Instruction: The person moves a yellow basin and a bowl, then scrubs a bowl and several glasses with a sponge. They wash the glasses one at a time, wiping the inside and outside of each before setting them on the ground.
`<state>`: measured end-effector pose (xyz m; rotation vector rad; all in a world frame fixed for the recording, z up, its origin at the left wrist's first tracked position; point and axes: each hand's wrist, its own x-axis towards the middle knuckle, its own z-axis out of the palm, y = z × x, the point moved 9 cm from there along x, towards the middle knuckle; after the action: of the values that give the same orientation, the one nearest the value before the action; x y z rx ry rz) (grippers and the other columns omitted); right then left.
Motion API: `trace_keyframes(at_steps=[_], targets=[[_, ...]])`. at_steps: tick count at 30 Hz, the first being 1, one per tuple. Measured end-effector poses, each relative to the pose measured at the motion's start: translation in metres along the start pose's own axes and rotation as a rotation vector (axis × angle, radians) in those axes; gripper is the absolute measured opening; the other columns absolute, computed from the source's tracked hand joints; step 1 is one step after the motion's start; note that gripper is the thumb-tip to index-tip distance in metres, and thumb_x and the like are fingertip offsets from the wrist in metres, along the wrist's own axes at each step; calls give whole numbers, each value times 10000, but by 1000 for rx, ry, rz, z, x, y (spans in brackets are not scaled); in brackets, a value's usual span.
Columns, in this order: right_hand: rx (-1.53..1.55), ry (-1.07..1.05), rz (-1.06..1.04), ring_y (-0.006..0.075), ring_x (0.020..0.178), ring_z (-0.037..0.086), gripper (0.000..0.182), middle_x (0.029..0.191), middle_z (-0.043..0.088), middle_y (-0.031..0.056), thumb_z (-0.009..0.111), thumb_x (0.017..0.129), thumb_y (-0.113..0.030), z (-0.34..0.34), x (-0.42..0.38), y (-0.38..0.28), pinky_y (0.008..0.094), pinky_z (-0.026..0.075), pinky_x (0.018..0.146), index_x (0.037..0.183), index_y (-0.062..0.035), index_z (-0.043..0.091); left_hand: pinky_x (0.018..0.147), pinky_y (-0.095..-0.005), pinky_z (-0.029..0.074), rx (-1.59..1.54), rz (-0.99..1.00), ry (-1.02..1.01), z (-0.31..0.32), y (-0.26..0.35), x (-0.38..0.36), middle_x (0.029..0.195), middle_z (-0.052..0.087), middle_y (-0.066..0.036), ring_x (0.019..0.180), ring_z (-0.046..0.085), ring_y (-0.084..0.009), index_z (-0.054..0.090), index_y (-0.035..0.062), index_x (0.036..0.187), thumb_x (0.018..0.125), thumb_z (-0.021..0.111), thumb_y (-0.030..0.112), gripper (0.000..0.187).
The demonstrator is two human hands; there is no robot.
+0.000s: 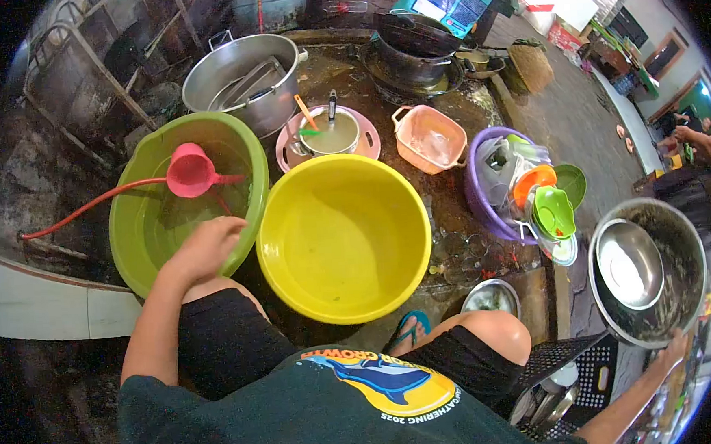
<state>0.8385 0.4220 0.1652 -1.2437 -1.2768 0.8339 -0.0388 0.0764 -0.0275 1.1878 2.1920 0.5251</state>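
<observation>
While left fingers (230, 226) curl, right fingers (677, 344) grip bowl (688, 279).

At the person's right fingers (677, 341), the large basin (677, 282) is scuffed, dull metal, its inner bowl (631, 264) smoother and shinier. Near the left fingers (229, 227), the green tub (254, 159) is glossy plastic, like the dipper (188, 172) beyond.

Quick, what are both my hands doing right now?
Left hand: loosely curled by the green basin; can't tell if empty.
Right hand: at the large metal basin; grip can't be told.
</observation>
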Motion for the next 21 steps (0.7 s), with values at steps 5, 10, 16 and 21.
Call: trace_keyframes(at_steps=[5, 10, 16, 21], targets=[[-461, -185, -329, 196, 747, 521, 227, 844, 513, 88, 481, 732, -115, 130, 26, -50, 291, 438, 644, 932, -9, 503, 855, -379, 387, 277, 424, -269, 102, 89, 7, 1069, 514, -147, 1005, 479, -300, 491, 100, 1103, 749, 508, 176, 362], [35, -197, 12, 171, 718, 537, 116, 754, 563, 62, 557, 690, -70, 336, 56, 33, 288, 418, 660, 801, -44, 535, 760, -403, 442, 456, 408, -670, 263, 88, 15, 1002, 561, -140, 909, 540, -303, 537, 99, 1048, 749, 508, 250, 337], [225, -258, 350, 173, 684, 456, 128, 686, 495, 61, 561, 585, -10, 604, -25, 85, 304, 382, 608, 706, -51, 547, 715, -395, 455, 577, 439, -908, 293, 68, -24, 968, 592, -102, 917, 559, -236, 614, 76, 912, 710, 536, 204, 252], [425, -255, 466, 205, 549, 479, 114, 586, 452, 78, 541, 545, 12, 740, -76, 152, 345, 354, 420, 648, -1, 495, 708, -396, 460, 526, 461, -417, 255, 69, 8, 983, 548, -135, 886, 547, -293, 567, 54, 961, 700, 540, 194, 297]])
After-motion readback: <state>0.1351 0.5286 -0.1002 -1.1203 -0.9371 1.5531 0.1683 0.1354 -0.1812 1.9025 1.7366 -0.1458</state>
